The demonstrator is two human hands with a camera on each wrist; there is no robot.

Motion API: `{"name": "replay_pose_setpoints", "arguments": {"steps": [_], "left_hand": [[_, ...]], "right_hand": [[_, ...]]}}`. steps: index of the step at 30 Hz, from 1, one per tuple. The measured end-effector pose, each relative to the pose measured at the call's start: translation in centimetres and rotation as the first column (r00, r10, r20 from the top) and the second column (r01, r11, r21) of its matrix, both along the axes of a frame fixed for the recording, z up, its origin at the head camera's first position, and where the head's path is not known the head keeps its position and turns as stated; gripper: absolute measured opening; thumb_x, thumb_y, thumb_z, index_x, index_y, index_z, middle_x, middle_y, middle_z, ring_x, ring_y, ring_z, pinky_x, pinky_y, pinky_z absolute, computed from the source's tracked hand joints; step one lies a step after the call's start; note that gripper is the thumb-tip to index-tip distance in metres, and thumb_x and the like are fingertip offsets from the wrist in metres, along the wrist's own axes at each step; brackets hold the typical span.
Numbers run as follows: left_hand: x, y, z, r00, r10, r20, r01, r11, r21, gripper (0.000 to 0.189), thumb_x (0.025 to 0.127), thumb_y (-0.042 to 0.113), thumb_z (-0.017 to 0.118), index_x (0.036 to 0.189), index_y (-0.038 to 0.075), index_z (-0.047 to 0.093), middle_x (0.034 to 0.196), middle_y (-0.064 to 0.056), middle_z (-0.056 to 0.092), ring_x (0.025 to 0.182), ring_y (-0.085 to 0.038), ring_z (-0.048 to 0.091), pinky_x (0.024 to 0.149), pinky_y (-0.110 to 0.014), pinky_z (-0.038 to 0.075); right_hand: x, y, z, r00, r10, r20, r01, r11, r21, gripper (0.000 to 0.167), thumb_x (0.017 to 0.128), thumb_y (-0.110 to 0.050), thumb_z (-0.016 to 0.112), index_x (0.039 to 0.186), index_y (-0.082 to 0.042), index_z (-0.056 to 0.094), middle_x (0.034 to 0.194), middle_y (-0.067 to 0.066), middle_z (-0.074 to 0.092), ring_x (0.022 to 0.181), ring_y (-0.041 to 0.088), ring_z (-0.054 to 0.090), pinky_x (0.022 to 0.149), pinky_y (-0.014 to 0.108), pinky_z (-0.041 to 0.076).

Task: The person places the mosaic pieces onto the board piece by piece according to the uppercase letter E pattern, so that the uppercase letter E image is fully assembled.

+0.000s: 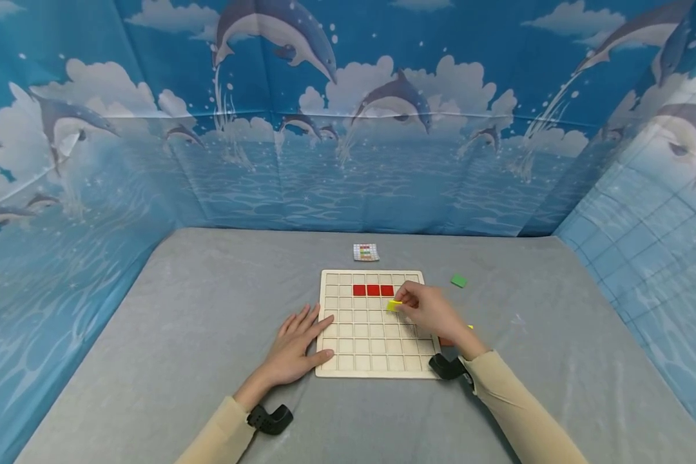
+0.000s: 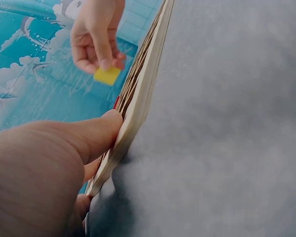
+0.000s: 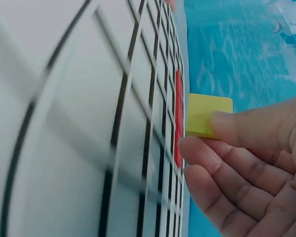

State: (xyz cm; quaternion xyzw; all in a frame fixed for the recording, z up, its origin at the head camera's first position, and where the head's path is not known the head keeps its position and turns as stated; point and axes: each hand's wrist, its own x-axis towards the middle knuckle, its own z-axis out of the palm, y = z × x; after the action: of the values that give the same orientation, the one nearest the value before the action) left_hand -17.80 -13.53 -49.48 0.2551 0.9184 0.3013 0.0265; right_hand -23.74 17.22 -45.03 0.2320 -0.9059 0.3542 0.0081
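Head view: board (image 1: 361,347) rests on gray table (image 1: 151,361), dolphin backdrop (image 1: 377,177) behind.

The head view is evenly bright and fairly sharp, with pale sheen along the sides of the blue backdrop (image 1: 359,174). Close grey cloth (image 2: 227,123) blurs in the left wrist view; soft shadows streak the washed-out, blurred near board (image 3: 74,148) in the right.

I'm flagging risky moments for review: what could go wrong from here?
The yellow tile juts out past the fingers of the right hand, so it might slip or land askew on the gridded board. That hand, close to the red tiles, could also knock them out of place.
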Motion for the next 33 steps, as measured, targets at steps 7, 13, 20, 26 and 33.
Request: {"name": "replay_pose_setpoints", "arguments": {"steps": [7, 13, 20, 26, 33], "left_hand": [[0.0, -0.2, -0.4, 1.0, 0.012, -0.02, -0.012, 1.0, 0.004, 0.063, 0.093, 0.046, 0.055, 0.147, 0.017, 0.039, 0.155, -0.014, 0.017, 0.143, -0.031, 0.005, 0.109, -0.052, 0.002], [0.0, -0.1, -0.3, 1.0, 0.017, -0.004, -0.017, 1.0, -0.011, 0.064, 0.093, 0.046, 0.056, 0.147, 0.016, 0.039, 0.155, -0.013, 0.017, 0.142, -0.031, 0.006, 0.109, -0.052, 0.002], [-0.4, 0.0, -0.2, 1.0, 0.013, -0.023, -0.013, 1.0, -0.009, 0.064, 0.092, 0.045, 0.057, 0.147, 0.016, 0.039, 0.155, -0.014, 0.017, 0.142, -0.031, 0.007, 0.109, -0.052, 0.002], [-0.4, 0.0, 0.0, 1.0, 0.006, -0.027, -0.006, 1.0, -0.014, 0.064, 0.093, 0.044, 0.057, 0.147, 0.016, 0.04, 0.155, -0.014, 0.017, 0.142, -0.031, 0.007, 0.11, -0.052, 0.002], [-0.2, 0.0, 0.1, 1.0, 0.003, -0.002, -0.003, 1.0, -0.015, 0.064, 0.093, 0.044, 0.057, 0.147, 0.015, 0.038, 0.155, -0.014, 0.016, 0.142, -0.031, 0.007, 0.11, -0.051, 0.002]], "right_hand": [[-0.7, -3.5, -0.2, 0.998, 0.057, 0.001, -0.057, 0.998, -0.03, 0.007, 0.084, -0.002, 0.071, 0.088, -0.007, 0.067, 0.078, -0.004, 0.063, 0.07, 0.009, 0.058, 0.065, 0.029, 0.049], [-1.1, -5.1, -0.5, 1.0, 0.018, 0.02, -0.018, 1.0, 0.011, 0.007, 0.085, -0.005, 0.071, 0.088, -0.011, 0.067, 0.077, -0.007, 0.062, 0.07, 0.008, 0.056, 0.065, 0.028, 0.047], [-1.5, -6.0, -0.3, 0.999, -0.038, 0.012, 0.037, 0.997, 0.064, 0.007, 0.085, -0.01, 0.072, 0.086, -0.014, 0.067, 0.074, -0.008, 0.06, 0.063, 0.011, 0.051, 0.06, 0.029, 0.043], [-1.7, -6.4, -0.2, 0.998, -0.057, 0.017, 0.055, 0.995, 0.078, 0.006, 0.085, -0.01, 0.072, 0.086, -0.015, 0.068, 0.075, -0.009, 0.061, 0.063, 0.012, 0.051, 0.059, 0.029, 0.042], [-1.8, -6.4, -0.5, 0.995, -0.074, 0.067, 0.074, 0.997, 0.013, 0.006, 0.086, -0.009, 0.072, 0.086, -0.014, 0.069, 0.075, -0.008, 0.061, 0.066, 0.012, 0.054, 0.064, 0.03, 0.045]]}}
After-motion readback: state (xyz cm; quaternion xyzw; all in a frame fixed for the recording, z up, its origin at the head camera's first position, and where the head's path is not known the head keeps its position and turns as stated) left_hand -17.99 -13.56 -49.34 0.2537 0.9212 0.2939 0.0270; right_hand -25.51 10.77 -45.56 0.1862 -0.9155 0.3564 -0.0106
